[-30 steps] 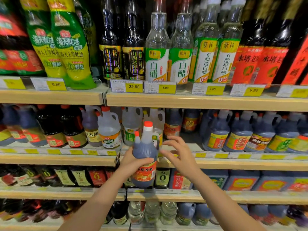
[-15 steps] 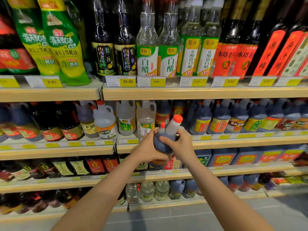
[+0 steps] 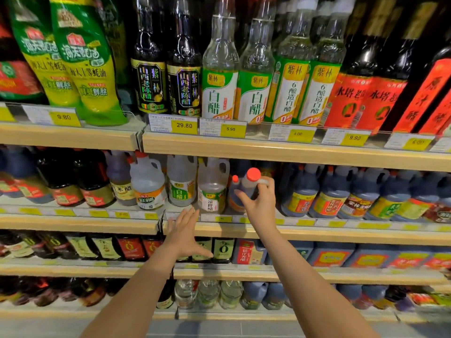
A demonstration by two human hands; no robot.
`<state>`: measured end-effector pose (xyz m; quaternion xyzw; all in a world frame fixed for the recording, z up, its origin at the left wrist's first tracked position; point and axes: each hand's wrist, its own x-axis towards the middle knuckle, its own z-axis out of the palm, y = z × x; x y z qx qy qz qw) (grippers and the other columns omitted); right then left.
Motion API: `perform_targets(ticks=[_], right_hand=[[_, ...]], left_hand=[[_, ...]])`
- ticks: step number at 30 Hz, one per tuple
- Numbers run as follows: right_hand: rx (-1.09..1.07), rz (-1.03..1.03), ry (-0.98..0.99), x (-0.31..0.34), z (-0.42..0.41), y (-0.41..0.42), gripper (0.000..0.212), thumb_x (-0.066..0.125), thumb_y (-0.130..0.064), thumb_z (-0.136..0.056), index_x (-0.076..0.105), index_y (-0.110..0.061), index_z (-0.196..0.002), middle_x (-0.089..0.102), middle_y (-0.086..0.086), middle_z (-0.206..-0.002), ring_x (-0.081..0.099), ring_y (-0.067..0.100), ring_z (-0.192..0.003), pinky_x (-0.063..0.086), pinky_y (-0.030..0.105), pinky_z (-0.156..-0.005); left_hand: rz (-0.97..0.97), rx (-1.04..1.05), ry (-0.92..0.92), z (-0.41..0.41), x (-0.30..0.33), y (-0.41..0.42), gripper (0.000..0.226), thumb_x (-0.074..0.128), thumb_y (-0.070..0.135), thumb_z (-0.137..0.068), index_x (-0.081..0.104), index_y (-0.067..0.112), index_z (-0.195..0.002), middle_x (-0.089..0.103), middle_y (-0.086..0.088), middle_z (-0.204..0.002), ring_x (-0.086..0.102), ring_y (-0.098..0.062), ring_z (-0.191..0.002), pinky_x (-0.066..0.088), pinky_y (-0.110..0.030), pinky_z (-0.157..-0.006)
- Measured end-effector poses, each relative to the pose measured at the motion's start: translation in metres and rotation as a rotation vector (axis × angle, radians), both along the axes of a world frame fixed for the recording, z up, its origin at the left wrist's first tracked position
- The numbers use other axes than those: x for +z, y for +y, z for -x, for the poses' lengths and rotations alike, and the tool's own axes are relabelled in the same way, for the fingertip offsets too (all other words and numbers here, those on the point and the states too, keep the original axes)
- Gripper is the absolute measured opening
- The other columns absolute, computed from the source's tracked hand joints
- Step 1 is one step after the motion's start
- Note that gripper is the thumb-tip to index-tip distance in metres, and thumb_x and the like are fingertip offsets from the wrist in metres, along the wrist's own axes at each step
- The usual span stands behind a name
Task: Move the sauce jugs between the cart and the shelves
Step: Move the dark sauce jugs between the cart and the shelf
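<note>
A dark sauce jug (image 3: 240, 191) with a red cap and a clear handle sits at the second shelf (image 3: 305, 231), in the gap between a clear vinegar jug (image 3: 211, 189) and a row of dark jugs (image 3: 302, 191). My right hand (image 3: 260, 202) grips its handle and neck; whether the jug's base rests on the shelf is hidden by the hand. My left hand (image 3: 185, 234) hovers lower and to the left, in front of the shelf edge, fingers spread and holding nothing. The cart is out of view.
Tall vinegar bottles (image 3: 219, 69) and green sauce pouches (image 3: 83, 64) fill the top shelf just above the jug row. More jugs and bottles crowd the second shelf on both sides. Lower shelves hold dark bottles (image 3: 131, 248) and blue jugs (image 3: 329, 256).
The jug went from my left hand to my right and rose up and right into the second shelf's gap. My left hand let go and dropped back, open.
</note>
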<state>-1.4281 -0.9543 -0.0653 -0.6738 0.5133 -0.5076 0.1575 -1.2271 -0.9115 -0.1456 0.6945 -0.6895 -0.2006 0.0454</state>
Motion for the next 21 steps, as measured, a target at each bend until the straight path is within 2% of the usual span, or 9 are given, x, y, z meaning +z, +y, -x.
perform_targets(ticks=[4,6,8,13,15,17,19,21], right_hand=[[-0.051,-0.272,0.033,-0.006,-0.004,-0.04,0.04,0.071,-0.036,-0.079,0.058,-0.006,-0.101,0.054,0.011,-0.1,0.055,0.022,-0.093,0.037,0.026,-0.073],[-0.003,-0.399,0.035,-0.001,-0.004,-0.061,0.05,0.066,-0.037,-0.083,0.052,-0.005,-0.119,0.059,0.018,-0.114,0.057,0.033,-0.105,0.037,0.026,-0.076],[0.04,-0.472,0.076,0.001,-0.006,-0.072,0.061,0.063,-0.038,-0.086,0.039,-0.007,-0.134,0.051,0.02,-0.129,0.051,0.036,-0.115,0.036,0.028,-0.082],[0.021,-0.463,0.145,-0.009,-0.013,-0.067,0.068,0.056,-0.042,-0.089,0.025,-0.011,-0.141,0.037,0.023,-0.136,0.049,0.041,-0.112,0.046,0.042,-0.089],[-0.007,-0.421,0.21,-0.009,-0.012,-0.065,0.068,0.054,-0.042,-0.09,0.023,-0.01,-0.141,0.034,0.024,-0.136,0.049,0.042,-0.111,0.047,0.044,-0.088],[-0.021,-0.408,0.315,-0.008,-0.01,-0.064,0.066,0.051,-0.045,-0.091,0.026,-0.008,-0.141,0.037,0.023,-0.135,0.051,0.041,-0.109,0.047,0.042,-0.086],[-0.043,-0.401,0.452,-0.009,-0.006,-0.057,0.06,0.048,-0.047,-0.091,0.039,-0.005,-0.133,0.046,0.021,-0.13,0.052,0.038,-0.106,0.043,0.039,-0.085],[-0.079,-0.325,0.434,-0.014,-0.004,-0.041,0.058,0.053,-0.043,-0.09,0.042,-0.003,-0.131,0.046,0.022,-0.125,0.047,0.038,-0.11,0.039,0.04,-0.091]], left_hand=[[0.043,0.022,-0.002,0.002,-0.007,0.003,0.138,0.075,0.072,-0.05,-0.006,0.024,-0.151,-0.013,0.005,-0.159,-0.018,-0.014,-0.144,-0.01,-0.049,-0.114],[0.059,0.034,0.015,0.002,-0.009,0.003,0.137,0.075,0.071,-0.05,-0.005,0.026,-0.151,-0.011,0.006,-0.159,-0.016,-0.013,-0.144,-0.01,-0.049,-0.113],[0.065,0.035,0.032,0.001,-0.009,0.005,0.136,0.075,0.071,-0.05,-0.003,0.027,-0.151,-0.01,0.008,-0.159,-0.016,-0.011,-0.144,-0.01,-0.049,-0.113],[0.087,0.06,0.069,0.001,-0.01,0.006,0.135,0.077,0.069,-0.048,0.0,0.027,-0.151,-0.008,0.009,-0.159,-0.015,-0.009,-0.144,-0.009,-0.051,-0.113],[0.097,0.06,0.062,0.001,-0.011,0.007,0.134,0.077,0.069,-0.049,0.001,0.028,-0.151,-0.008,0.01,-0.159,-0.015,-0.009,-0.144,-0.008,-0.052,-0.114],[0.103,0.049,0.061,0.0,-0.011,0.007,0.133,0.076,0.07,-0.05,0.0,0.027,-0.151,-0.009,0.009,-0.159,-0.015,-0.01,-0.144,-0.007,-0.053,-0.114],[0.094,0.028,0.086,0.0,-0.009,0.007,0.131,0.075,0.069,-0.053,0.0,0.026,-0.151,-0.009,0.009,-0.159,-0.016,-0.01,-0.144,-0.003,-0.053,-0.115],[0.1,0.014,0.146,-0.003,-0.004,0.009,0.126,0.075,0.067,-0.057,0.004,0.024,-0.152,-0.006,0.009,-0.159,-0.013,-0.009,-0.144,0.003,-0.051,-0.118]])
